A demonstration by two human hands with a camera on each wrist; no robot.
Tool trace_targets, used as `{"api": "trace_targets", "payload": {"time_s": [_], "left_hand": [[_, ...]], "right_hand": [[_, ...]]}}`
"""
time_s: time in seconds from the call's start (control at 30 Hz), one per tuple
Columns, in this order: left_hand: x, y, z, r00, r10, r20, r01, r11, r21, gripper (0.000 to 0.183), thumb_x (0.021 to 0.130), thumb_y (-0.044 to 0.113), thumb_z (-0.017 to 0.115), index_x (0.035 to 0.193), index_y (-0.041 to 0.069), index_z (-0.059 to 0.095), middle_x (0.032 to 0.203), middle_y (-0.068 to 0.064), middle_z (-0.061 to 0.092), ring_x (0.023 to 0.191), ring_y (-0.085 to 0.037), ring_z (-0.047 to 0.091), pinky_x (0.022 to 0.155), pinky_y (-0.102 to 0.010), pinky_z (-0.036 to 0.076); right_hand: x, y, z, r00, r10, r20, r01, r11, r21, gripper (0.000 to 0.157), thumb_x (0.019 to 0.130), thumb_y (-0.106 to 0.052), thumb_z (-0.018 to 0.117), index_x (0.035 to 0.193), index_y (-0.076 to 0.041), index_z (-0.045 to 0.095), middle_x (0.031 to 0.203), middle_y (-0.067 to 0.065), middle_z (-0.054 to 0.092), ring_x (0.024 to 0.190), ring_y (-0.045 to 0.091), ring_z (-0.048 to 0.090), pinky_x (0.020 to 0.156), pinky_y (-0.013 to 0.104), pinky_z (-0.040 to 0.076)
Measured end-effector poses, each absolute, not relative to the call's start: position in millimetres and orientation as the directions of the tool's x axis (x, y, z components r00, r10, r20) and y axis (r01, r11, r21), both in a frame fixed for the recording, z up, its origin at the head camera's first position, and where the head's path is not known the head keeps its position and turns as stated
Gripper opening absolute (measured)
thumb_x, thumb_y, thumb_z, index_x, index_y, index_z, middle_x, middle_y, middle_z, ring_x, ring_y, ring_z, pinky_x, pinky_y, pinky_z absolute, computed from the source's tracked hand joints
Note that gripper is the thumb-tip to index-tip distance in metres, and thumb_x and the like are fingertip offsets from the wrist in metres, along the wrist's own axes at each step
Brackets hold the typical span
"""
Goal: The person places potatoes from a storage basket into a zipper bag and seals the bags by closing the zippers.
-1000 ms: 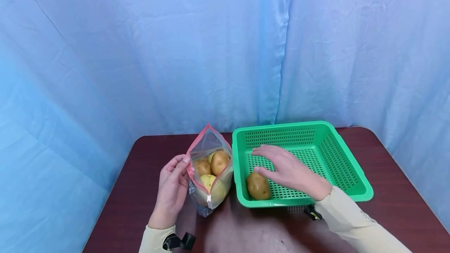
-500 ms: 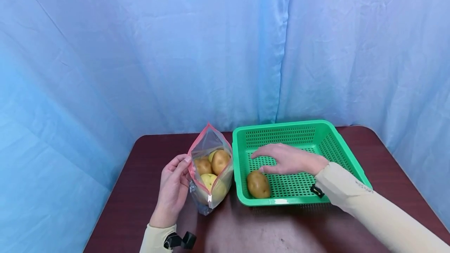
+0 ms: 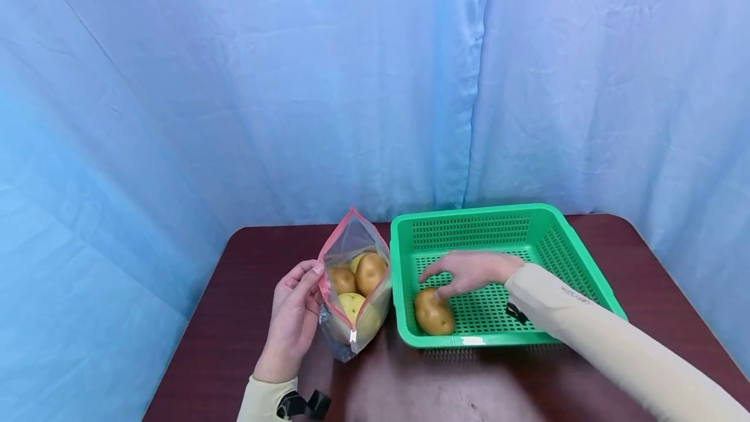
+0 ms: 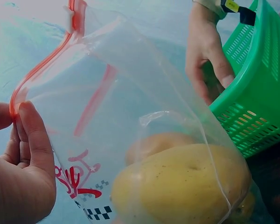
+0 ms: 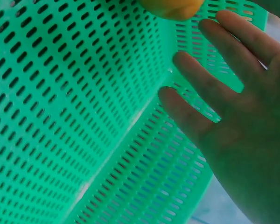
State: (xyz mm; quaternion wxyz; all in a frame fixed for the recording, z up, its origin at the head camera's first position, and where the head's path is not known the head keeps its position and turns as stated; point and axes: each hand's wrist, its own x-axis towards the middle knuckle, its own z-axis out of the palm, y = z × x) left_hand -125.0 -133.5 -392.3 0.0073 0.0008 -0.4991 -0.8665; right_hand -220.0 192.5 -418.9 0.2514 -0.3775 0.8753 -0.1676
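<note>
My left hand (image 3: 293, 318) pinches the red zip rim of a clear zip bag (image 3: 353, 236) between thumb and fingers. The bag's mouth gapes, and several brown potatoes (image 3: 371, 273) and a paler yellow, rounded one (image 3: 351, 305) lie inside. In the left wrist view the yellow one (image 4: 182, 186) shows through the plastic. My right hand (image 3: 469, 270) reaches down into a green basket (image 3: 597, 279), its thumb at the top of a single potato (image 3: 436, 318). From the right wrist, the fingers (image 5: 196, 74) look spread and extended, with the potato (image 5: 172, 7) just beyond them.
The basket stands right beside the bag, its perforated walls rising around my right hand. Both rest on a dark reddish-brown table (image 3: 234, 318). Pale blue curtains (image 3: 328, 83) hang behind the table's far edge.
My right hand has lowered and come closer to the potato in the basket, and the potato has tilted slightly. The left hand keeps its grip on the bag's rim.
</note>
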Motion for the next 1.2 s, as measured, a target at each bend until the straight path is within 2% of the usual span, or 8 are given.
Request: {"api": "trace_targets", "payload": {"time_s": [0.2, 0.33, 0.47, 0.6, 0.8, 1.2], "left_hand": [[-124.8, -132.4, -392.1, -1.000, -0.004, 0.014, 0.014, -0.511, 0.859, 0.015, 0.104, 0.003, 0.057, 0.095, 0.009, 0.068, 0.077, 0.000, 0.063, 0.066, -0.008, 0.061, 0.066, -0.018, 0.056], [-124.6, -133.2, -391.8, -1.000, -0.002, 0.016, 0.015, -0.510, 0.860, 0.014, 0.104, 0.004, 0.057, 0.096, 0.009, 0.068, 0.077, 0.000, 0.062, 0.066, -0.007, 0.061, 0.065, -0.018, 0.056], [-124.8, -133.8, -391.9, -1.000, 0.001, 0.015, 0.013, -0.513, 0.858, 0.014, 0.104, 0.004, 0.058, 0.096, 0.009, 0.068, 0.077, 0.000, 0.062, 0.066, -0.008, 0.061, 0.065, -0.018, 0.055], [-125.1, -133.8, -392.7, -1.000, 0.006, 0.011, 0.007, -0.513, 0.859, 0.014, 0.104, 0.005, 0.058, 0.096, 0.010, 0.068, 0.077, 0.000, 0.062, 0.066, -0.008, 0.061, 0.065, -0.018, 0.056], [-124.6, -133.2, -394.2, -1.000, 0.008, 0.008, 0.003, -0.514, 0.858, 0.012, 0.104, 0.005, 0.059, 0.097, 0.008, 0.068, 0.077, 0.000, 0.063, 0.066, -0.008, 0.061, 0.065, -0.019, 0.055], [-124.3, -130.9, -397.9, -1.000, 0.005, 0.005, 0.001, -0.515, 0.857, 0.014, 0.104, 0.003, 0.058, 0.097, 0.009, 0.068, 0.077, 0.001, 0.063, 0.066, -0.007, 0.062, 0.064, -0.018, 0.054]], "right_hand": [[-218.3, 198.0, -421.0, -0.562, -0.754, -0.340, -0.552, 0.648, -0.525, 0.045, 0.097, -0.036, 0.068, 0.138, -0.019, 0.066, 0.137, -0.006, 0.064, 0.126, 0.027, 0.060, 0.106, 0.047, 0.048], [-216.1, 209.2, -420.4, -0.584, -0.738, -0.337, -0.518, 0.659, -0.545, 0.045, 0.097, -0.033, 0.070, 0.138, -0.014, 0.066, 0.135, -0.002, 0.065, 0.123, 0.027, 0.062, 0.104, 0.049, 0.049], [-213.6, 216.9, -422.0, -0.623, -0.720, -0.307, -0.529, 0.677, -0.512, 0.053, 0.095, -0.036, 0.073, 0.141, -0.010, 0.062, 0.140, 0.001, 0.063, 0.131, 0.027, 0.057, 0.108, 0.051, 0.046], [-209.8, 217.9, -425.8, -0.643, -0.727, -0.240, -0.570, 0.664, -0.484, 0.064, 0.091, -0.041, 0.078, 0.145, -0.012, 0.059, 0.146, 0.002, 0.058, 0.138, 0.029, 0.051, 0.112, 0.053, 0.042], [-207.2, 215.1, -430.6, -0.605, -0.770, -0.202, -0.614, 0.613, -0.498, 0.072, 0.087, -0.046, 0.081, 0.149, -0.017, 0.055, 0.151, 0.001, 0.054, 0.141, 0.029, 0.048, 0.114, 0.055, 0.039], [-209.0, 206.6, -435.5, -0.524, -0.816, -0.242, -0.646, 0.567, -0.511, 0.071, 0.085, -0.037, 0.084, 0.148, -0.020, 0.057, 0.150, -0.006, 0.055, 0.140, 0.022, 0.049, 0.114, 0.048, 0.041]]}}
